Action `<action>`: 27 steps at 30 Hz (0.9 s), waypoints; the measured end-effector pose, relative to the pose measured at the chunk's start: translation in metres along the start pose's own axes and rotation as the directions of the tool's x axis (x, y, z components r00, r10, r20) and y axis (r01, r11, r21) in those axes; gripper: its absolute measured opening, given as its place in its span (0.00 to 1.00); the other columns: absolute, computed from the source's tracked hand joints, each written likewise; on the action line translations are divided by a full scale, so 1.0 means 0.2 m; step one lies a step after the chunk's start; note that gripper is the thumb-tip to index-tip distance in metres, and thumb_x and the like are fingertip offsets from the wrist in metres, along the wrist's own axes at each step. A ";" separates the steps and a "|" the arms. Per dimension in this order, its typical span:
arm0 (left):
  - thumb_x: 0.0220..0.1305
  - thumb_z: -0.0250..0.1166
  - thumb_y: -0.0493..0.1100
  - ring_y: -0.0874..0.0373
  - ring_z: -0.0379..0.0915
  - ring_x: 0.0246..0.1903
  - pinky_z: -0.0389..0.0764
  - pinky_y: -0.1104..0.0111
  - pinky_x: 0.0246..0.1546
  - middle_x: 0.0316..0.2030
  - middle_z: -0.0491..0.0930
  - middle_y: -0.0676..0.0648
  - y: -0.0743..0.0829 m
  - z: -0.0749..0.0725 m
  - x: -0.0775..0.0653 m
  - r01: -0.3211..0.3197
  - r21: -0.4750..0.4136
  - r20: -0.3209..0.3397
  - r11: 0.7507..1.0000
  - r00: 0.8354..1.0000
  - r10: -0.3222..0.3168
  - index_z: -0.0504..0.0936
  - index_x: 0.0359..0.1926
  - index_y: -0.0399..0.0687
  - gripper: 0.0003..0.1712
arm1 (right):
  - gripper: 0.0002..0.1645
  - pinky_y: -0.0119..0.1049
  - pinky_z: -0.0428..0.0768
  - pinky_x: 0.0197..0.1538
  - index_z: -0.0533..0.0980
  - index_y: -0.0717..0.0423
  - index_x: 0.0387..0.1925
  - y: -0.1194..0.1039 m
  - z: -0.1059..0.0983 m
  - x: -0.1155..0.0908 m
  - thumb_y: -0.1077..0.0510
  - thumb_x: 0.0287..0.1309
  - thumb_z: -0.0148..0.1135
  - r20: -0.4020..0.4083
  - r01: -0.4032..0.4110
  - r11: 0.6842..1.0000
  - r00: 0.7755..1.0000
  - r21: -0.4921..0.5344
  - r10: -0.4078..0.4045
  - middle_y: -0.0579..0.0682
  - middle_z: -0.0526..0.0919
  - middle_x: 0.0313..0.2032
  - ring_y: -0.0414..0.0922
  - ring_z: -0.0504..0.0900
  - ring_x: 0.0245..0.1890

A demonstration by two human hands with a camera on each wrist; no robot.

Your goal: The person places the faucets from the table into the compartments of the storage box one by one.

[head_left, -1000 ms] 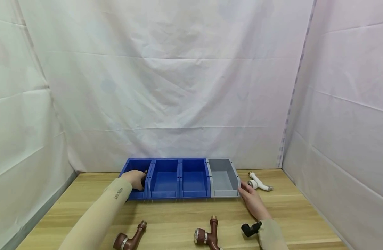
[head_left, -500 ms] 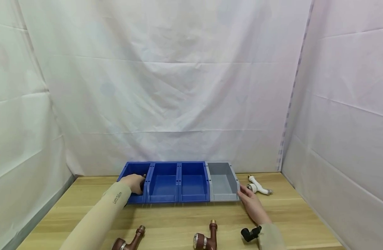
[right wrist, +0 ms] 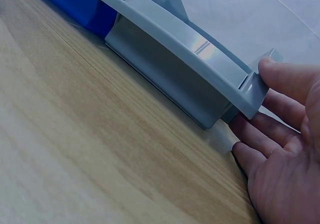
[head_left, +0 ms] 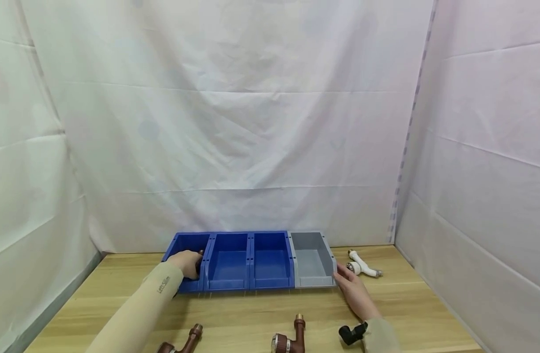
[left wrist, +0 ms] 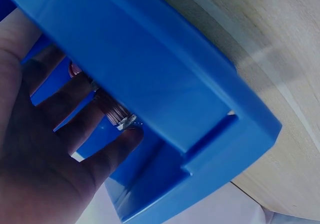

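My left hand [head_left: 184, 263] reaches into the leftmost blue bin [left wrist: 145, 68] and holds a dark brown tap [left wrist: 112, 109] with a ribbed knob and a metal end. The bin's wall and my fingers hide most of that tap in the left wrist view. At the other end of the row, my right hand [head_left: 356, 295] touches the outer side of the grey bin [head_left: 313, 281]. Its thumb rests by the bin's front corner in the right wrist view, while the other fingers lie lower, partly behind the corner.
Two blue bins [head_left: 228, 284] [head_left: 272, 283] stand between the outer ones. A white tap [head_left: 362, 264] lies right of the grey bin. Nearer are two brown taps [head_left: 192, 337] [head_left: 299, 333] and a black elbow-shaped piece [head_left: 352, 335] by the right sleeve. White cloth [head_left: 252, 137] hangs behind.
The head view has tilted up a little, so the table and bins sit lower in it. Both hands keep their places at the bins.
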State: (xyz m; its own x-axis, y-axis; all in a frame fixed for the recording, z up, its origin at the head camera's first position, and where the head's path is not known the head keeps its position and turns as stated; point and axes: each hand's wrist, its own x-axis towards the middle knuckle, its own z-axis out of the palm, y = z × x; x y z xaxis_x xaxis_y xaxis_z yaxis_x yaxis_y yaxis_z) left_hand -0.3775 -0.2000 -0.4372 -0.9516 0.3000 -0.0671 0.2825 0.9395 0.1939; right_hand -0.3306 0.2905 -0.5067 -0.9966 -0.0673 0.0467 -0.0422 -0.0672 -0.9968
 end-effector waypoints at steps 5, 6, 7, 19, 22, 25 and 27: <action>0.49 0.71 0.34 0.55 0.66 0.23 0.68 0.61 0.28 0.22 0.73 0.51 0.02 -0.01 -0.02 -0.005 0.004 -0.003 1.000 1.000 0.005 0.74 0.23 0.47 0.12 | 0.34 0.20 0.67 0.53 0.52 0.71 0.71 -0.01 0.00 0.00 0.61 0.71 0.50 0.004 0.004 1.000 1.000 -0.020 -0.004 0.66 0.51 0.71 0.54 0.52 0.70; 0.49 0.71 0.34 0.55 0.66 0.24 0.68 0.61 0.28 0.23 0.73 0.50 0.03 -0.01 -0.02 -0.001 0.003 -0.001 1.000 1.000 0.001 0.74 0.23 0.48 0.12 | 0.34 0.20 0.67 0.52 0.53 0.70 0.71 -0.01 0.00 0.00 0.61 0.71 0.50 0.002 0.001 1.000 1.000 -0.021 -0.001 0.66 0.51 0.71 0.54 0.52 0.70; 0.48 0.71 0.34 0.55 0.67 0.24 0.68 0.61 0.28 0.24 0.74 0.50 0.03 -0.02 -0.03 0.001 0.006 0.000 1.000 1.000 -0.001 0.74 0.24 0.48 0.12 | 0.34 0.20 0.67 0.53 0.52 0.70 0.71 -0.01 0.00 0.00 0.61 0.71 0.50 0.004 0.001 1.000 1.000 -0.029 -0.001 0.66 0.51 0.72 0.54 0.52 0.70; 0.48 0.70 0.33 0.55 0.67 0.26 0.69 0.60 0.29 0.28 0.77 0.49 0.03 0.00 -0.02 0.010 0.013 -0.004 1.000 1.000 -0.010 0.76 0.24 0.49 0.10 | 0.34 0.20 0.66 0.52 0.53 0.70 0.71 0.01 0.00 0.00 0.60 0.71 0.51 -0.010 -0.011 0.999 1.000 -0.039 0.011 0.66 0.52 0.71 0.54 0.53 0.70; 0.48 0.69 0.32 0.55 0.67 0.26 0.68 0.60 0.29 0.28 0.77 0.50 0.03 0.01 -0.01 0.021 0.011 0.000 1.000 1.000 -0.021 0.75 0.24 0.49 0.11 | 0.34 0.21 0.67 0.53 0.54 0.70 0.71 0.01 0.00 0.00 0.60 0.70 0.52 -0.025 -0.016 0.999 1.000 -0.031 0.015 0.66 0.54 0.70 0.54 0.55 0.69; 0.48 0.69 0.33 0.55 0.67 0.26 0.69 0.60 0.29 0.29 0.78 0.49 0.03 0.01 -0.01 0.026 0.017 -0.008 1.000 1.000 -0.026 0.76 0.25 0.49 0.10 | 0.34 0.22 0.67 0.53 0.54 0.71 0.71 0.01 0.01 0.00 0.61 0.70 0.51 -0.031 -0.007 0.999 1.000 -0.034 0.006 0.66 0.55 0.70 0.55 0.55 0.69; 0.49 0.69 0.33 0.55 0.68 0.27 0.69 0.59 0.29 0.31 0.80 0.48 0.04 0.01 -0.01 0.034 0.019 -0.009 0.999 0.999 -0.034 0.77 0.26 0.49 0.09 | 0.34 0.22 0.67 0.53 0.54 0.71 0.71 0.01 0.01 0.00 0.61 0.70 0.51 -0.031 0.001 0.999 1.000 -0.046 -0.002 0.67 0.55 0.70 0.56 0.55 0.69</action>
State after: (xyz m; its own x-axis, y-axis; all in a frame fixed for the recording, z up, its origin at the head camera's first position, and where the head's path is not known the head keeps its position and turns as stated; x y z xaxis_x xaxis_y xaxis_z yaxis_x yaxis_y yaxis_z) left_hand -0.3726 -0.1941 -0.4366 -0.9616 0.2668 -0.0644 0.2525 0.9520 0.1731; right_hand -0.3314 0.2892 -0.5084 -0.9982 -0.0366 0.0468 -0.0460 -0.0218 -0.9987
